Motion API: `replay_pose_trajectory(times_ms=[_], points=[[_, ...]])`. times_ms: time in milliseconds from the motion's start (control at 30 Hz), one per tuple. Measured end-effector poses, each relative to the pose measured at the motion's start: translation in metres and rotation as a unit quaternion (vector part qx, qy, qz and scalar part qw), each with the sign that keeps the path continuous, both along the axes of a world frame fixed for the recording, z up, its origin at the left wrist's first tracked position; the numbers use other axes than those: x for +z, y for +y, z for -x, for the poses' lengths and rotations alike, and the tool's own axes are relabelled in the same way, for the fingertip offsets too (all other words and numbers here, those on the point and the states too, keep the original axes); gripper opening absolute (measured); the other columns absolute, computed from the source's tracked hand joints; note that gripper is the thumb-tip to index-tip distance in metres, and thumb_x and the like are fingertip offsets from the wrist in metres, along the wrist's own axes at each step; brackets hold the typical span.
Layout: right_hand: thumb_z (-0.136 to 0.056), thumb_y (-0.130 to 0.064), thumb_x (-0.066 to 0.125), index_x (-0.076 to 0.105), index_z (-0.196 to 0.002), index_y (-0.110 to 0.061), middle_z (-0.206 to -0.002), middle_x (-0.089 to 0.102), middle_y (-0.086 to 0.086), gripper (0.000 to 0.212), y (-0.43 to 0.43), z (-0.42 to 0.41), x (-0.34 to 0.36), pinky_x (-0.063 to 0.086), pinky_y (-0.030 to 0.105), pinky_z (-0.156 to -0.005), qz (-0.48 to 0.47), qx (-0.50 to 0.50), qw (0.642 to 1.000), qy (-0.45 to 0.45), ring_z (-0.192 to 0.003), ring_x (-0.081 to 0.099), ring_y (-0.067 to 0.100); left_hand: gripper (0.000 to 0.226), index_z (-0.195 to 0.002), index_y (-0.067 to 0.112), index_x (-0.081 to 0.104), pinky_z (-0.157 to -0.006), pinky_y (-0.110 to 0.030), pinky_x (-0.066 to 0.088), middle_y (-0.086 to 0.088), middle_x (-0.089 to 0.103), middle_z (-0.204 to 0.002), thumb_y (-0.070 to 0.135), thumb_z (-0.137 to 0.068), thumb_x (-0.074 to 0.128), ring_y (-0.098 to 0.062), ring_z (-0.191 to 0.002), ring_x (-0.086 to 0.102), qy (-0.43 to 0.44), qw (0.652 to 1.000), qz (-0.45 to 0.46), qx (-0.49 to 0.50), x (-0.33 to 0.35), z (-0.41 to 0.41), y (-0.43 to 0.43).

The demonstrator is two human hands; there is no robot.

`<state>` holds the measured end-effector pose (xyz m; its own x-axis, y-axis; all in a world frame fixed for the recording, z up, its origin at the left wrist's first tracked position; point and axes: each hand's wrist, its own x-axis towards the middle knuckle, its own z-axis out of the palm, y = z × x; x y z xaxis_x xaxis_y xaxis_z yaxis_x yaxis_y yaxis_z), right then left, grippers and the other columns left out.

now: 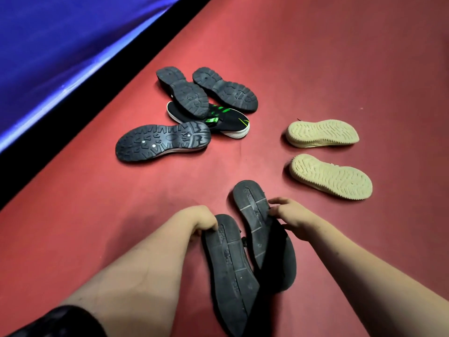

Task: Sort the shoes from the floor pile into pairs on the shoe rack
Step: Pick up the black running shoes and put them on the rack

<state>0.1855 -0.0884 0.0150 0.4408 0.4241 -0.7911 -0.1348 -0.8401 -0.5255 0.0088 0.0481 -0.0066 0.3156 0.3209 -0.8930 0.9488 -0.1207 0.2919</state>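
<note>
Above floor (315,57), left hand (202,218), right hand (289,212) gripping two black shoes (228,259) (257,215), two cream shoes (322,133) (331,176), four-shoe pile (192,98)

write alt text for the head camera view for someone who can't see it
A person's left hand and right hand each grip a black shoe sole-up, left shoe and right shoe, over a red floor. Farther off lie two cream shoes, sole-up, and a pile of four dark shoes, one a green-striped sneaker.

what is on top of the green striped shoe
A black shoe, sole up, lies across its rear part, and a second sole-up shoe overlaps its middle edge. Those parts of the green striped shoe are hidden; only its front and stripes show.
</note>
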Motion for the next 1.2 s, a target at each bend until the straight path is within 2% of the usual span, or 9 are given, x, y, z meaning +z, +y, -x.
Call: replay_pose_trajectory(times_ms=[67, 200, 433, 633, 733, 833, 967, 1100, 1200], points=[[-0.084, 0.001, 0.051, 0.056, -0.122, -0.014, -0.096, 0.06, 0.006, 0.041, -0.002, 0.001, -0.001, 0.035, 0.026, -0.061, -0.009, -0.021, 1.0, 0.017, -0.085, 0.052, 0.017, 0.011, -0.082, 0.009, 0.057, -0.05, -0.026, 0.041, -0.01, 0.043, -0.065, 0.017, -0.082, 0.065, -0.02, -0.053, 0.041, -0.01, 0.996, 0.034, 0.084, -0.001, 0.0, -0.002], [-0.086, -0.003, 0.055, 0.054, -0.122, -0.014, -0.095, 0.059, 0.008, 0.038, -0.002, 0.0, 0.0, 0.036, 0.025, -0.062, -0.023, -0.053, 0.998, 0.033, -0.083, 0.049, 0.018, 0.026, -0.068, 0.014, 0.047, -0.051, -0.026, 0.045, -0.004, 0.046, -0.066, 0.013, -0.082, 0.069, -0.014, -0.062, 0.046, -0.062, 0.981, 0.083, 0.164, 0.002, -0.006, -0.011], [-0.078, -0.009, 0.072, 0.064, -0.102, -0.002, -0.061, 0.053, 0.0, 0.027, 0.0, -0.001, -0.01, 0.04, 0.022, -0.056, -0.029, 0.01, 0.999, -0.014, -0.052, 0.045, 0.012, 0.026, -0.089, 0.017, 0.051, -0.057, -0.026, 0.048, -0.005, 0.058, -0.085, 0.012, -0.078, 0.074, -0.014, -0.072, 0.054, -0.1, 0.968, 0.117, 0.198, 0.003, -0.005, -0.01], [-0.062, -0.019, 0.073, 0.065, -0.068, 0.001, -0.059, 0.048, 0.001, 0.023, -0.002, 0.003, 0.002, 0.035, 0.024, -0.052, -0.048, 0.168, 0.978, -0.112, -0.055, 0.043, 0.014, 0.036, -0.102, 0.017, 0.059, -0.067, -0.028, 0.052, -0.005, 0.065, -0.096, 0.006, -0.072, 0.075, -0.017, -0.083, 0.06, -0.144, 0.956, 0.142, 0.214, 0.032, 0.007, 0.008], [-0.05, -0.021, 0.071, 0.059, -0.064, -0.008, -0.057, 0.051, -0.003, 0.022, 0.002, -0.003, 0.024, 0.037, 0.023, -0.051, -0.129, 0.128, 0.976, -0.118, -0.054, 0.045, 0.011, 0.04, -0.102, 0.015, 0.064, -0.062, -0.023, 0.046, -0.005, 0.066, -0.095, 0.001, -0.066, 0.074, -0.015, -0.087, 0.06, -0.202, 0.943, 0.122, 0.233, 0.069, 0.018, 0.033], [-0.046, -0.019, 0.065, 0.053, -0.069, -0.005, -0.061, 0.05, -0.002, 0.03, 0.017, -0.022, 0.05, 0.036, 0.026, -0.053, -0.238, 0.116, 0.944, -0.196, -0.056, 0.044, 0.009, 0.053, -0.099, 0.013, 0.067, -0.069, -0.025, 0.04, -0.004, 0.068, -0.094, -0.003, -0.049, 0.07, -0.013, -0.087, 0.059, -0.338, 0.886, 0.092, 0.304, 0.111, 0.022, 0.059], [-0.052, -0.01, 0.061, 0.034, -0.061, -0.024, -0.063, 0.037, -0.011, 0.032, 0.025, -0.029, 0.069, 0.026, 0.014, -0.054, -0.329, 0.232, 0.846, -0.349, -0.059, 0.038, 0.002, 0.056, -0.093, 0.016, 0.065, -0.071, -0.022, 0.048, 0.002, 0.066, -0.083, -0.009, -0.044, 0.068, -0.012, -0.079, 0.059, -0.486, 0.826, 0.003, 0.286, 0.137, 0.028, 0.071], [-0.059, -0.003, 0.061, 0.048, -0.065, -0.025, -0.075, 0.045, -0.013, 0.026, 0.006, -0.024, 0.044, 0.035, 0.024, -0.059, -0.294, 0.322, 0.779, -0.451, -0.071, 0.05, 0.014, 0.051, -0.086, 0.028, 0.065, -0.08, -0.017, 0.046, 0.01, 0.064, -0.092, -0.004, -0.047, 0.071, -0.003, -0.089, 0.058, -0.446, 0.888, -0.098, 0.059, 0.129, 0.044, 0.07], [-0.065, -0.003, 0.05, 0.06, -0.081, -0.023, -0.086, 0.052, -0.007, 0.027, -0.014, -0.022, 0.017, 0.045, 0.032, -0.07, -0.139, 0.377, 0.812, -0.423, -0.088, 0.057, 0.024, 0.043, -0.092, 0.021, 0.069, -0.074, -0.016, 0.048, 0.008, 0.067, -0.087, -0.008, -0.061, 0.074, -0.002, -0.079, 0.06, -0.312, 0.949, 0.019, -0.046, 0.114, 0.058, 0.064]])
